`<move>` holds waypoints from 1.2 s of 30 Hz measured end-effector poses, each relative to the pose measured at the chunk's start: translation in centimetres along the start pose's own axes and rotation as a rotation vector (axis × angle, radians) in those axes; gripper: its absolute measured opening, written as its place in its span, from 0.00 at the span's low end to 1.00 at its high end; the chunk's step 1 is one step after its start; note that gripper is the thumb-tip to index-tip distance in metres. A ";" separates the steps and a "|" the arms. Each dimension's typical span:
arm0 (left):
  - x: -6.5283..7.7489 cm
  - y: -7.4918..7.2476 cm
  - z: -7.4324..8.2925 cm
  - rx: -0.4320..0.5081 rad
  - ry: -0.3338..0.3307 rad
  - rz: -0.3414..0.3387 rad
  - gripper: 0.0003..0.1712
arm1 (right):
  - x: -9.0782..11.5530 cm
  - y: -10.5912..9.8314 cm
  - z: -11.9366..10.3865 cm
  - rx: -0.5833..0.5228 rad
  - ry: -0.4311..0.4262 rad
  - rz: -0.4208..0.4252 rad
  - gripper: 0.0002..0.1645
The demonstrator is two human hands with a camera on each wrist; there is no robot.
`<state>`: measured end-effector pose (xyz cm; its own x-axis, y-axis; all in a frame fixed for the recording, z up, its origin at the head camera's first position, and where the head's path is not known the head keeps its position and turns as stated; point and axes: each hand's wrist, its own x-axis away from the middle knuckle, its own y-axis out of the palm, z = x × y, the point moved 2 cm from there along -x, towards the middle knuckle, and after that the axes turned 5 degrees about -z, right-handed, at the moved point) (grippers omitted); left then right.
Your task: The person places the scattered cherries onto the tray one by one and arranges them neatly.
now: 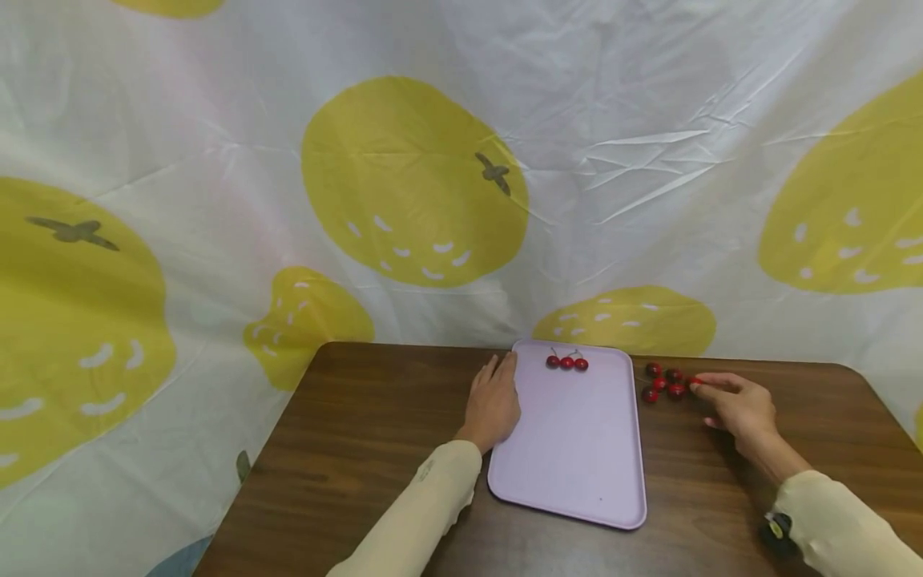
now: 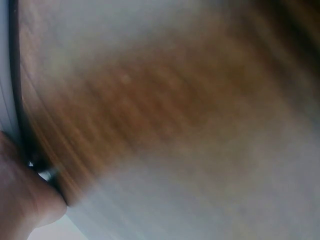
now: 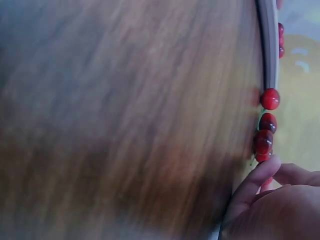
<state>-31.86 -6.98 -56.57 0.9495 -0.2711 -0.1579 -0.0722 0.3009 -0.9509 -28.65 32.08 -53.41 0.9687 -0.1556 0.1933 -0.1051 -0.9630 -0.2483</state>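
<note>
My left hand (image 1: 493, 409) rests along the left rim of a pale lilac tray (image 1: 570, 449), fingers straight and pointing away from me. Part of that hand (image 2: 30, 200) shows at the corner of the left wrist view, beside the tray's edge (image 2: 6, 85). On the far part of the tray sit three red cherries (image 1: 566, 363) in a row, with thin stems. Right of the tray, my right hand (image 1: 743, 409) pinches a red cherry (image 1: 695, 383) between thumb and fingers. Its fingertips are beside a small cluster of dark red cherries (image 1: 675, 391) on the table.
The brown wooden table (image 1: 339, 465) ends at a white curtain (image 1: 613, 200) printed with big yellow fruit. The tray's far edge lies close to that curtain. A dark round wrist device (image 1: 779, 533) sits at the right sleeve (image 1: 836, 521).
</note>
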 end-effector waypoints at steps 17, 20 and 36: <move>0.5 -0.8 -0.2 0.002 -0.004 0.028 0.29 | 2.6 6.2 -4.1 -0.138 -0.112 -0.279 0.14; 0.7 -1.0 0.0 0.000 -0.005 0.024 0.29 | 3.0 8.0 -4.7 -0.106 -0.111 -0.296 0.14; 0.5 -1.2 0.6 -0.041 0.002 0.000 0.30 | 1.0 15.5 -5.5 0.036 -0.207 -0.367 0.23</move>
<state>-31.16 -6.93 -55.36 0.9491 -0.2727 -0.1578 -0.0844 0.2626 -0.9612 -30.52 15.75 -51.84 0.9654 0.2476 0.0817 0.2600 -0.9373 -0.2319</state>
